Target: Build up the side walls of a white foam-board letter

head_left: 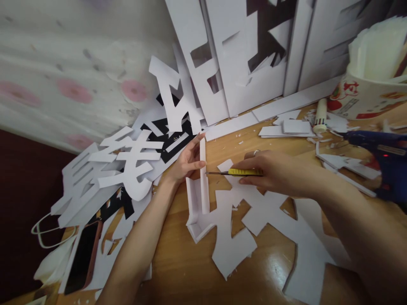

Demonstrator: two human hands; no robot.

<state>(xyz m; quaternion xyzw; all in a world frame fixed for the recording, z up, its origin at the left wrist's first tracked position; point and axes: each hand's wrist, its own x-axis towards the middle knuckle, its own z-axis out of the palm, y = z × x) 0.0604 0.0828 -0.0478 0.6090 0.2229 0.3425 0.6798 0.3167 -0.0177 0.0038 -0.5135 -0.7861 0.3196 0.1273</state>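
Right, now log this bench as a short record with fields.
left hand: left hand, gripping white strip
right hand: right hand, holding yellow-handled craft knife
blade: pointing at the strip
glue gun: blue, red light showing, far right
smartphone: dark screen, lower left
tub: printed, holding translucent sticks
cut white pieces: scattered on wooden tabletop

White angled channel point(196, 198), thin-walled; yellow cutter point(244, 172) — blade point(218, 173) out, tip at wall point(204, 186)
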